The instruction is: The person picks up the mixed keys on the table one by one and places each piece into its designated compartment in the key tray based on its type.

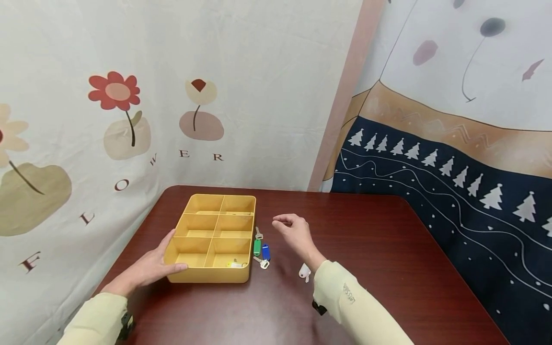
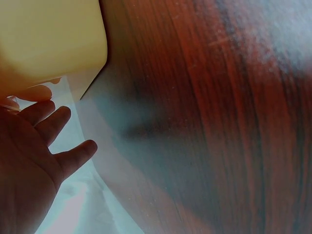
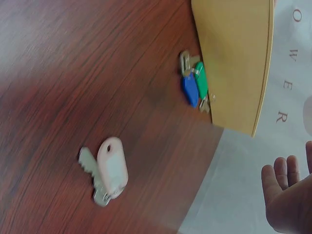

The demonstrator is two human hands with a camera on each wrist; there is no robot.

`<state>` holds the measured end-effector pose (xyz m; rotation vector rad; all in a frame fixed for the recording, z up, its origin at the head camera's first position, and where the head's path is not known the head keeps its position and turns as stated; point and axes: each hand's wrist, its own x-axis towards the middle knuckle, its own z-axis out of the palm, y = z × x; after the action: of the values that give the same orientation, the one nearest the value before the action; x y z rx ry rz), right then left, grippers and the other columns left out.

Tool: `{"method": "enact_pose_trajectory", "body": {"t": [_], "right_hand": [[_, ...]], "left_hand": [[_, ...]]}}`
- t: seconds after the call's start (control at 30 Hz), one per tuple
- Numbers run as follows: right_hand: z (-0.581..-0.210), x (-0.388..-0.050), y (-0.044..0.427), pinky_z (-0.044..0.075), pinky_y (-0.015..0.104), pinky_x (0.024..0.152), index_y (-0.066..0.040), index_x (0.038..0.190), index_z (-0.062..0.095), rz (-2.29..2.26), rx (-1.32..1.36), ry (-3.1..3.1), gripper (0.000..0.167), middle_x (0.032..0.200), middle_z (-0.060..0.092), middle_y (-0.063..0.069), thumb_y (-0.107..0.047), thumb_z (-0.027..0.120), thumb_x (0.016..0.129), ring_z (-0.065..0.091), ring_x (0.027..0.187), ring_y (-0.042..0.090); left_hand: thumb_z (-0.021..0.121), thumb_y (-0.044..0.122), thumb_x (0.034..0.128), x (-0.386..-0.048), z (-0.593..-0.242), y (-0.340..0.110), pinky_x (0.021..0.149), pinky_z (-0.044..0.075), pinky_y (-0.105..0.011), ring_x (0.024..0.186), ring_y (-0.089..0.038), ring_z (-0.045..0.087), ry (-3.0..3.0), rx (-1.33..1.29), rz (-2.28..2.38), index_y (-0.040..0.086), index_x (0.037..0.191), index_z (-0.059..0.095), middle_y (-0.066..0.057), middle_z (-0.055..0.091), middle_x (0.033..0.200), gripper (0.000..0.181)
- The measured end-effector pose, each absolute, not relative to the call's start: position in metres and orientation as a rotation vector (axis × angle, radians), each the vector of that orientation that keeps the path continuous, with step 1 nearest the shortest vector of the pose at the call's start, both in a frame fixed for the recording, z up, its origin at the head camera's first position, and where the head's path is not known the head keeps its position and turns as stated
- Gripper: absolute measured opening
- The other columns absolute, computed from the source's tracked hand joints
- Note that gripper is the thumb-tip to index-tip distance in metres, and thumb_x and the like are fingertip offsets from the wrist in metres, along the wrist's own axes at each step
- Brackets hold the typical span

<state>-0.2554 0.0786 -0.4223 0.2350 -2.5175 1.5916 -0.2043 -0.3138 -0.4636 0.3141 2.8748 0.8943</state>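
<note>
My left hand (image 1: 148, 268) rests against the front left corner of a yellow six-compartment box (image 1: 207, 275), its thumb over the front rim. In the left wrist view, the fingers of the left hand (image 2: 34, 151) are spread beside the box (image 2: 53, 39). My right hand (image 1: 297, 235) hovers over the table to the right of the box, with nothing visible in its fingers. Beside the box's right wall lie keys with a green tag (image 1: 257, 247) and a blue tag (image 1: 266, 252). A key with a pale tag (image 3: 112, 168) lies nearer the right forearm.
In the front right compartment is a small pale and yellow tag (image 1: 235, 264). A small item, too small to identify, shows in the back right compartment. The dark red wooden table (image 1: 366, 230) extends to the right. Printed cloth (image 1: 276, 96) hangs behind it.
</note>
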Motion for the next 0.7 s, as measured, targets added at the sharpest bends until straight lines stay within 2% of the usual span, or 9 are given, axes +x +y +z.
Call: {"method": "enact_pose_trajectory", "body": {"t": [0.17, 0.43, 0.7], "right_hand": [[-0.424, -0.257, 0.093, 0.053, 0.034, 0.077, -0.01, 0.103, 0.077, 1.617, 0.194, -2.513, 0.016, 0.105, 0.069, 0.004, -0.019, 0.072, 0.091, 0.065, 0.091, 0.016], [-0.432, -0.257, 0.12, 0.052, 0.032, 0.074, -0.008, 0.104, 0.077, 1.56, 0.141, -2.531, 0.018, 0.105, 0.07, 0.005, -0.019, 0.073, 0.09, 0.065, 0.089, 0.017], [-0.447, -0.257, 0.146, 0.051, 0.029, 0.071, -0.005, 0.102, 0.077, 1.492, 0.104, -2.539, 0.017, 0.101, 0.071, 0.006, -0.016, 0.075, 0.088, 0.065, 0.085, 0.016]], "left_hand": [[0.075, 0.047, 0.0841, -0.205, -0.463, -0.314, 0.093, 0.041, -0.064, 0.12, -0.053, 0.05, 2.87, 0.311, 0.896, -0.001, 0.156, 0.0, -0.043, 0.042, 0.136, 0.115], [0.076, 0.047, 0.0835, -0.205, -0.465, -0.314, 0.093, 0.042, -0.063, 0.118, -0.052, 0.052, 2.88, 0.325, 0.893, 0.0, 0.157, 0.002, -0.042, 0.048, 0.131, 0.115], [0.076, 0.048, 0.0839, -0.206, -0.462, -0.315, 0.093, 0.042, -0.064, 0.118, -0.052, 0.051, 2.873, 0.314, 0.879, -0.001, 0.157, 0.0, -0.043, 0.046, 0.133, 0.116]]}}
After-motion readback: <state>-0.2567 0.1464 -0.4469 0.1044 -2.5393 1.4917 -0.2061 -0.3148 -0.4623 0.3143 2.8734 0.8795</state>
